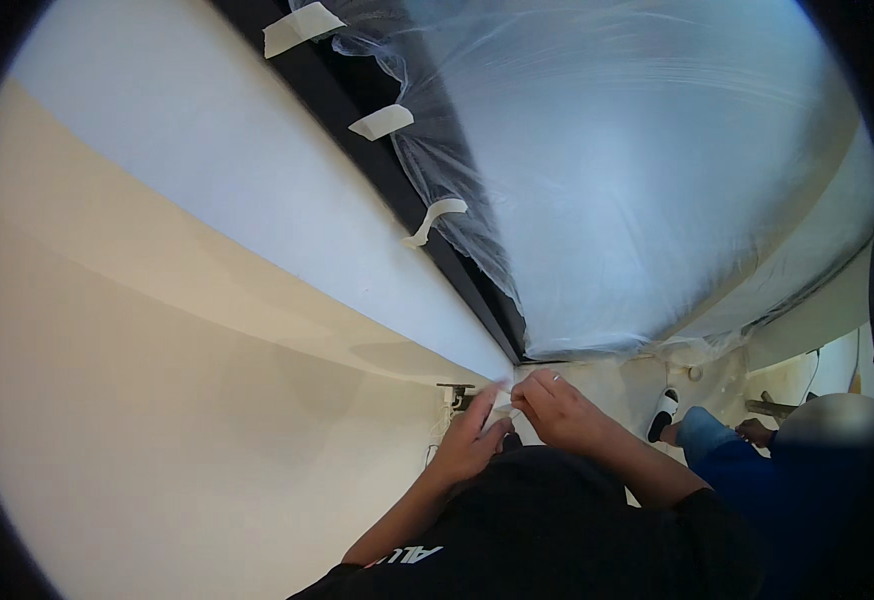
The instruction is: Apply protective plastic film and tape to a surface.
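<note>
My hands meet low in the middle of the head view, in front of my dark shirt. A small white piece (504,401) sits between them; its kind is too small to make out. My left hand (469,442) is closed round its left side, thumb and fingers towards each other. On the other side, my right hand (560,408) has its fingers bent together in a pinch at the piece's edge. The fingertips partly cover it. A ring shows on a right finger.
Clear plastic sheeting (637,180) hangs along a dark frame (357,135), held by strips of pale tape (382,122). A beige wall (207,400) curves at the left. Near my left hand is a small fixture with wires (453,396). At right, another person's knee (705,433) and shoe (663,412) show.
</note>
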Demonstrator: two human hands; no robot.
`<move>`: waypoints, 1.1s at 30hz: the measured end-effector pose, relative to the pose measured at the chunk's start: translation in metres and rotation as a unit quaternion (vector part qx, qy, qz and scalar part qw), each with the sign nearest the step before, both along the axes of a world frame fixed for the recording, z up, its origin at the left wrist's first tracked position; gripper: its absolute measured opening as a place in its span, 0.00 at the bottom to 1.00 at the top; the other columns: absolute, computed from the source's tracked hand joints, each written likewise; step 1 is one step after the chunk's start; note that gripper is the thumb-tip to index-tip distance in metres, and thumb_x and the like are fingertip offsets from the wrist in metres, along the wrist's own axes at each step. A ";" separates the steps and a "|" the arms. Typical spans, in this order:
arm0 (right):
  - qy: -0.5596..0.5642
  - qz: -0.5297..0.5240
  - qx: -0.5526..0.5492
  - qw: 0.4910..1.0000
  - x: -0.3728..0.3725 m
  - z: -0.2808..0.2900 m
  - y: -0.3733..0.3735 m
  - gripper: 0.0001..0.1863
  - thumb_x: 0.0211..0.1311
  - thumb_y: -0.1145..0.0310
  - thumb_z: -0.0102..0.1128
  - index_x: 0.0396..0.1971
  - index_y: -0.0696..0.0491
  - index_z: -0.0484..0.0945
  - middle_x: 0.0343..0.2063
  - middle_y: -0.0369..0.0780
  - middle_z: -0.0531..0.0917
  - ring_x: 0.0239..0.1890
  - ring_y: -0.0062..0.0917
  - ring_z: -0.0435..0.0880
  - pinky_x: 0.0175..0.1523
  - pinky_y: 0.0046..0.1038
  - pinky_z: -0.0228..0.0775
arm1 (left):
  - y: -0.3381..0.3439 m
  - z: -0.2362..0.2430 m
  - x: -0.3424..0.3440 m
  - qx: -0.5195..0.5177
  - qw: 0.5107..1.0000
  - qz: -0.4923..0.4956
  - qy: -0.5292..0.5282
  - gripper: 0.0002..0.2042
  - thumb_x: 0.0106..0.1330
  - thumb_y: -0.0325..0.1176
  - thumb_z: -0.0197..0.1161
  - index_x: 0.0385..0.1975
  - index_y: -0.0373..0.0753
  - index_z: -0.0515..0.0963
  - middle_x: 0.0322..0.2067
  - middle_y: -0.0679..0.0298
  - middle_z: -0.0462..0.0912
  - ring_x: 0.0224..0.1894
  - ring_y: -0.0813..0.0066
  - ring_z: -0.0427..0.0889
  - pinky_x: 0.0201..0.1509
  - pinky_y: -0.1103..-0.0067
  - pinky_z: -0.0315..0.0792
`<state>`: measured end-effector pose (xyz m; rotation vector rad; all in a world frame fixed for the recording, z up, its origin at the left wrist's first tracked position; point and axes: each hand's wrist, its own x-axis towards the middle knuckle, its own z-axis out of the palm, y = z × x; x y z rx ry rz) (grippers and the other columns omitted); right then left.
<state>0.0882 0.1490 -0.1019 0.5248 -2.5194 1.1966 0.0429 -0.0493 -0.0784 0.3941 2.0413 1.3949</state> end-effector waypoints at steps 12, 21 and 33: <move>-0.195 0.119 -0.099 0.969 -0.015 -0.002 0.001 0.16 0.60 0.62 0.72 0.44 0.55 0.84 0.38 0.46 0.85 0.40 0.41 0.85 0.47 0.37 0.77 | -0.019 0.000 0.004 -0.058 0.997 -0.050 -0.017 0.13 0.79 0.34 0.49 0.47 0.35 0.80 0.29 0.65 0.83 0.23 0.83 0.77 0.30 0.82 0.73; -0.147 0.047 -0.073 0.985 -0.003 0.004 -0.013 0.08 0.62 0.67 0.65 0.35 0.57 0.82 0.33 0.46 0.85 0.37 0.41 0.86 0.44 0.39 0.78 | -0.018 0.000 0.009 -0.103 0.994 -0.008 -0.028 0.13 0.77 0.38 0.55 0.48 0.37 0.83 0.23 0.65 0.83 0.21 0.83 0.78 0.28 0.81 0.73; -0.264 -0.003 -0.120 0.957 0.009 0.010 0.003 0.11 0.62 0.66 0.65 0.39 0.57 0.83 0.34 0.48 0.87 0.37 0.40 0.87 0.44 0.37 0.79 | -0.020 0.002 0.007 -0.133 0.988 -0.035 -0.071 0.14 0.76 0.43 0.59 0.45 0.39 0.85 0.21 0.64 0.83 0.20 0.84 0.78 0.25 0.83 0.71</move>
